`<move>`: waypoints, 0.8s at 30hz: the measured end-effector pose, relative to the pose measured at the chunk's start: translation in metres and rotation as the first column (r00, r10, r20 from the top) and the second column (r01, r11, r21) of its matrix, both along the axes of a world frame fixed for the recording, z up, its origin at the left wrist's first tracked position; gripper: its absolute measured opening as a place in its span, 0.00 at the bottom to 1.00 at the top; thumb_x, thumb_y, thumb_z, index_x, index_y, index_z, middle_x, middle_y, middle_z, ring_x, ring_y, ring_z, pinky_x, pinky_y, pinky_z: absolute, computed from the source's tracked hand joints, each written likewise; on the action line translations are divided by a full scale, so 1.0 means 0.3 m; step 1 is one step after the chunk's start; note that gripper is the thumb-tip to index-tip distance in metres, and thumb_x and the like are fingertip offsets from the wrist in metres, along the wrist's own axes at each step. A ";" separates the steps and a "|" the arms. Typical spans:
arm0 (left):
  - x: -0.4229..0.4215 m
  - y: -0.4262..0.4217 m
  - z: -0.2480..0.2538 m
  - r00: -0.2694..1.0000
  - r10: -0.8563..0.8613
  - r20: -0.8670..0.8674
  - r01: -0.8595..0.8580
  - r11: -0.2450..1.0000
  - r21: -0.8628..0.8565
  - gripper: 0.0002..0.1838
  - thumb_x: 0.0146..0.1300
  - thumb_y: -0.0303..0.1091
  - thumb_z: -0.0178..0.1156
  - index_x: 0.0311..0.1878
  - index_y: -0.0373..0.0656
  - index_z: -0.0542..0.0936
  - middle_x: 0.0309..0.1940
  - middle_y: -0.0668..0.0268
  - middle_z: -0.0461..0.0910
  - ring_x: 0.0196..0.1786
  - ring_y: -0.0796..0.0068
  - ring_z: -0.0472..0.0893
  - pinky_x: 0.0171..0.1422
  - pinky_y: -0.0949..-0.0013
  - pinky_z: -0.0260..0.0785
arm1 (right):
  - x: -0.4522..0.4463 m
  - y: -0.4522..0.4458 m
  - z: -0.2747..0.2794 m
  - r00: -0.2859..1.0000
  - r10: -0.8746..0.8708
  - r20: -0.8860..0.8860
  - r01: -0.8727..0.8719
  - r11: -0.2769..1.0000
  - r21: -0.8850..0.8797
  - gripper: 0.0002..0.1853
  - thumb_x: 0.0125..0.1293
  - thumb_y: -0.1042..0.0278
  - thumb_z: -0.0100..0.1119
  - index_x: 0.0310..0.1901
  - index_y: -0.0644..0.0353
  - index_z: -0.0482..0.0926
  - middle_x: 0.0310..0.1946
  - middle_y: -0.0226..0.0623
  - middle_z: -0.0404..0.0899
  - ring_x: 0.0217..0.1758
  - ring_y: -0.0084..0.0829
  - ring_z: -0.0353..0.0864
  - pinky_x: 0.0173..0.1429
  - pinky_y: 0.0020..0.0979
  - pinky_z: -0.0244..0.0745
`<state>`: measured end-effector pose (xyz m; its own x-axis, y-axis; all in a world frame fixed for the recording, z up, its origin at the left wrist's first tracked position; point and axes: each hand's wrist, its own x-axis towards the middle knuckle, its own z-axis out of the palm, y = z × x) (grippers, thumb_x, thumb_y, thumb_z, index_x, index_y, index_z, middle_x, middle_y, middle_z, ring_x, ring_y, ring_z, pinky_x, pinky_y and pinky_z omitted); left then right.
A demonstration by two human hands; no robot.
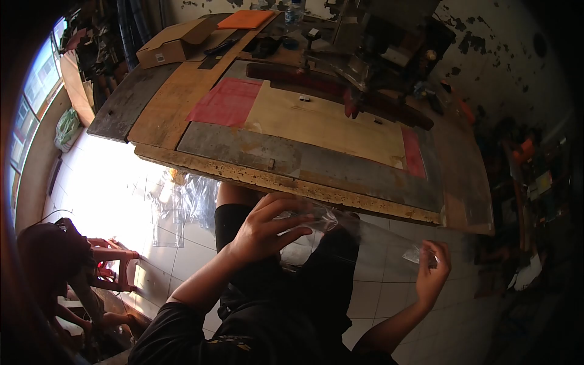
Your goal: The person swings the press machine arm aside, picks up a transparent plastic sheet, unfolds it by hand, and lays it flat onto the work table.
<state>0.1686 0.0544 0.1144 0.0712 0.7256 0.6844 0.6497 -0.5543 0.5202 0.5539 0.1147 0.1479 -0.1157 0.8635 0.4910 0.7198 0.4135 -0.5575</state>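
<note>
Before the worn brown wooden tabletop (274,184), your right hand (433,263) pinches a clear, thin plastic sheet (383,238); your left hand (266,224) touches it; its grip I cannot tell.

Daylight from the left window (27,115) whites out the floor (115,182); the right is dim, edges bowed and dark.

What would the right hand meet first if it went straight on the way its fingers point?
Apart from the clear plastic it holds, the right hand would probably meet the table's front edge, though depth is unclear and it might pass beneath.
</note>
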 end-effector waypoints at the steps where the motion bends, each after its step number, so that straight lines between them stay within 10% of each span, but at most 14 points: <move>1: 0.005 0.004 0.002 1.000 0.000 0.000 0.000 1.000 0.000 0.17 0.58 0.31 0.77 0.52 0.48 0.89 0.57 0.61 0.84 0.62 0.59 0.81 0.64 0.60 0.76 | 0.005 -0.001 0.001 1.000 0.021 0.023 -0.020 0.999 -0.029 0.06 0.70 0.81 0.62 0.46 0.64 0.83 0.42 0.36 0.82 0.45 0.30 0.84 0.49 0.29 0.78; 10: -0.041 -0.004 0.079 0.993 -0.069 -0.099 0.057 0.991 -0.120 0.06 0.61 0.29 0.73 0.34 0.41 0.84 0.66 0.60 0.80 0.76 0.53 0.71 0.73 0.50 0.70 | -0.003 -0.007 0.018 0.999 -0.002 -0.042 -0.004 0.990 -0.142 0.06 0.72 0.78 0.61 0.48 0.67 0.82 0.44 0.37 0.81 0.49 0.30 0.83 0.54 0.30 0.77; 18: -0.043 0.017 0.029 0.921 -0.221 0.321 0.304 0.922 -0.238 0.07 0.64 0.29 0.68 0.34 0.37 0.80 0.78 0.51 0.67 0.81 0.44 0.61 0.81 0.42 0.56 | 0.007 0.001 0.004 0.999 0.017 -0.034 -0.021 0.994 -0.111 0.07 0.70 0.80 0.60 0.48 0.64 0.82 0.43 0.36 0.82 0.47 0.31 0.85 0.51 0.31 0.79; 24: -0.045 0.025 0.012 0.967 -0.245 0.071 0.255 0.938 -0.235 0.09 0.64 0.35 0.68 0.36 0.40 0.81 0.79 0.54 0.66 0.82 0.45 0.59 0.82 0.44 0.52 | 0.001 0.001 0.010 0.998 -0.016 -0.056 0.008 0.990 -0.138 0.08 0.71 0.80 0.59 0.48 0.63 0.83 0.43 0.35 0.81 0.47 0.29 0.84 0.45 0.27 0.78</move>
<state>0.1552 0.0619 0.1182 0.2479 0.8312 0.4976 0.4822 -0.5514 0.6807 0.5541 0.1149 0.1509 -0.0806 0.9242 0.3732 0.6897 0.3220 -0.6485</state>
